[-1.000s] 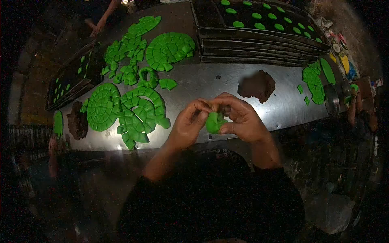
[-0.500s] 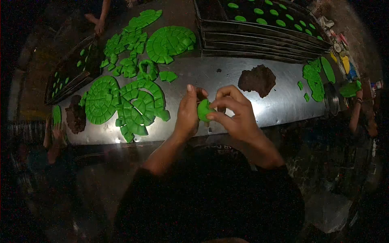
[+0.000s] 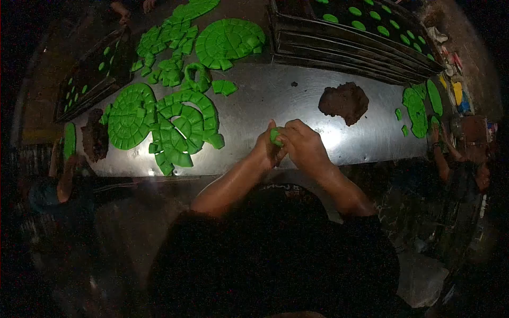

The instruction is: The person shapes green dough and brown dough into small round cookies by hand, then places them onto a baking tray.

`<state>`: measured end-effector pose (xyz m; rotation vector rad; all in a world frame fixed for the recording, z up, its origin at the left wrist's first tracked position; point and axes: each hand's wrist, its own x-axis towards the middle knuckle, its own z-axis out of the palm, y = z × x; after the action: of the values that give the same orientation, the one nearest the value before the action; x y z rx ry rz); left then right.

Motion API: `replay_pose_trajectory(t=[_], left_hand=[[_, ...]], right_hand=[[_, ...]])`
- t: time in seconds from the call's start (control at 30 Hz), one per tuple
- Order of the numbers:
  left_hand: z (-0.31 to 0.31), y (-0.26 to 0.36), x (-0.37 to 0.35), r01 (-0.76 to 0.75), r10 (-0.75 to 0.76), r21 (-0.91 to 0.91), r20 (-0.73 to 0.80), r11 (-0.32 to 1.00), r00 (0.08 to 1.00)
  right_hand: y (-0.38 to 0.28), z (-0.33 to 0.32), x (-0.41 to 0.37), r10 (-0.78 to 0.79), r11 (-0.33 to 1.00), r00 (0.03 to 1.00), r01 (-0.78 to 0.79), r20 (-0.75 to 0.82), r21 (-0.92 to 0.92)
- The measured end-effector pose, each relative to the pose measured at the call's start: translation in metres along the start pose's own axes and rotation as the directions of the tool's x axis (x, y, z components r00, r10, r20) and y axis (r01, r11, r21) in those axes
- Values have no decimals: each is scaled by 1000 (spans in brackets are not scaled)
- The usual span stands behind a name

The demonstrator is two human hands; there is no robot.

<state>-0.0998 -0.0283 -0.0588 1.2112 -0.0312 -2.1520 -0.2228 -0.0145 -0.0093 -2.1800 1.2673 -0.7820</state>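
A small piece of green dough (image 3: 275, 137) is held between my two hands, above the near edge of the metal table. My left hand (image 3: 268, 149) cups it from the left, its thumb pointing up. My right hand (image 3: 304, 141) closes over it from the right, with bent fingers pressed against it. Most of the piece is covered by my fingers. Beyond my right hand lies a lump of brown filling (image 3: 344, 103). Left of my hands, green dough cut into blocks lies in rounds (image 3: 131, 116) and broken rings (image 3: 204, 114).
Stacked black trays (image 3: 339, 50) stand at the back right, the top one bearing green discs. Another tray (image 3: 101, 87) sits at the left. More brown filling (image 3: 95, 139) lies at the left end, more green dough (image 3: 415, 112) at the right. Other people's hands (image 3: 440, 143) work at both ends.
My hands have come closer together, and my right fingers now wrap over the green dough, hiding more of it. The view has shifted slightly. At the right, a person's hands have moved onto the table.
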Motion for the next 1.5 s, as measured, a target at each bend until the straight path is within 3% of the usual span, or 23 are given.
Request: replay_pose_trajectory(t=[0.1, 0.27, 0.3, 0.47, 0.53, 0.63, 0.7, 0.77, 0.8, 0.93, 1.03, 1.07, 1.1, 1.13, 1.17, 1.2, 1.23, 1.27, 1.33, 1.37, 1.4, 1.47, 1.5], left_hand=[[-34, -17, 34, 99, -100, 16, 208, 995, 973], [-74, -26, 61, 47, -78, 241, 120, 969, 990], [-78, -21, 53, -42, 34, 318, 32, 947, 999], [-108, -2, 25, -106, 208, 488, -160, 867, 965], [-125, 3, 20, -227, 366, 521, -180, 823, 913], [-145, 13, 6, -297, 451, 492, -230, 818, 862], [-150, 20, 0, -339, 504, 498, -244, 798, 829], [-151, 31, -4, -384, 558, 504, -255, 773, 789], [-152, 33, -9, -405, 595, 524, -265, 749, 759], [-138, 53, -16, -450, 662, 563, -250, 693, 706], [-129, 91, 19, -567, 714, 510, -144, 647, 685], [-124, 105, 30, -580, 732, 557, -74, 594, 678], [-123, 115, 40, -591, 741, 599, -5, 540, 672], [-124, 126, 51, -594, 739, 599, 5, 537, 673], [-131, 139, 69, -495, 744, 752, 8, 436, 668], [-136, 152, 89, -380, 753, 872, 20, 308, 658], [-148, 162, 110, -255, 770, 953, 36, 166, 637], [-156, 167, 127, -125, 791, 992, 62, 18, 609], [-166, 176, 154, 130, 802, 982, 32, -136, 597], [-143, 184, 145, 203, 702, 979, -125, -29, 701], [-149, 177, 151, 101, 834, 987, 47, -122, 550], [-213, 184, 201, 68, 840, 868, 453, -492, 300], [-224, 188, 217, -268, 884, 939, 305, -216, 355]], right_hand=[[17, 15, -5, 83, 996, 997, -83, -4, 32], [41, 21, -2, 110, 993, 993, -112, 31, 46], [54, 22, 0, 134, 991, 991, -135, 28, 24], [158, 74, -20, 369, 912, 906, -310, 206, -270], [133, 45, 6, 187, 971, 975, -164, 120, -173], [82, 12, 58, 305, 952, 951, -304, -48, 28], [92, 28, 74, -55, 986, 915, -13, -399, -167], [153, 117, 38, -59, 886, 982, -30, -177, -463], [155, 133, 21, 208, 833, 956, -63, 205, -550], [159, 135, 19, 51, 864, 997, -14, 60, -504], [177, 131, 34, 147, 924, 989, -147, -28, -353], [183, 121, 39, 372, 876, 928, -343, -22, 340], [190, 113, 38, 525, 368, 840, -366, 134, 855], [205, 108, 32, 473, 737, 880, -427, 53, 523], [206, 96, 23, 377, 899, 905, -409, 196, 158], [199, 87, 8, 335, 937, 875, -271, 350, -219], [146, 50, 21, 417, 893, 721, -212, 554, -397], [197, 103, -18, 467, 843, 727, -193, 504, -503], [176, 86, -34, 339, 931, 900, -281, 273, -232], [159, 48, -14, 451, 859, 733, -512, 510, -23], [173, 42, -17, 470, 787, 720, -604, 510, 128], [198, 21, -17, 492, 691, 718, -666, 492, 281], [206, 2, -13, 451, 709, 770, -616, 451, 343]])
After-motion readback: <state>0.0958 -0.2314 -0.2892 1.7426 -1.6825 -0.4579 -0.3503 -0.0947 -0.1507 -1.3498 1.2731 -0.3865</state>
